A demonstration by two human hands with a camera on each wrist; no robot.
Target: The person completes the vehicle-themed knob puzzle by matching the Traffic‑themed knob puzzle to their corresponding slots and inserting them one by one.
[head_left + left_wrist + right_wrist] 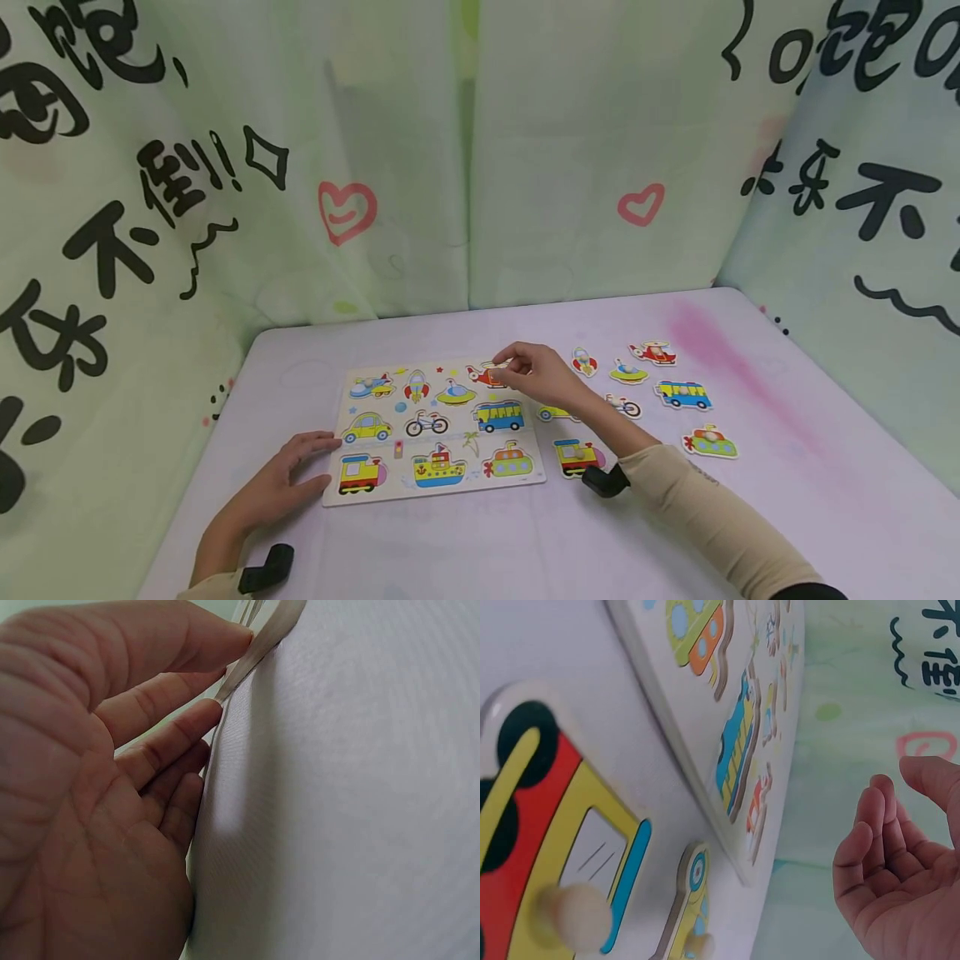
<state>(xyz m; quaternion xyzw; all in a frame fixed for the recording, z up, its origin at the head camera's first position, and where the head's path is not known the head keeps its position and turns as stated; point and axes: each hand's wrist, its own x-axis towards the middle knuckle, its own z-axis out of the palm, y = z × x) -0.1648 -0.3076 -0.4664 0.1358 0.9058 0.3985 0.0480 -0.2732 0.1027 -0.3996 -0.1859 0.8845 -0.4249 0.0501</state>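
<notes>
A flat puzzle board [405, 437] printed with colourful vehicles lies on the table. My left hand [281, 479] rests beside its left edge, fingers and thumb touching that edge; in the left wrist view, the left hand [97, 772] has extended, slightly bent fingers. My right hand [543, 375] hovers over the board's upper right corner, partly covering the red helicopter picture [483, 375]. Seen from the right wrist, the right hand [900, 862] has nothing between its thumb and bent fingers. Under the right forearm lies a knobbed train piece [576, 456], large in the right wrist view.
Right of the board lie loose puzzle pieces: a rocket [584, 362], a flying saucer [628, 372], a helicopter [654, 353], a bus [683, 395], a submarine [710, 442], a bicycle [624, 406] and a yellow car [555, 413]. Printed curtains [540, 167] surround the table [427, 550].
</notes>
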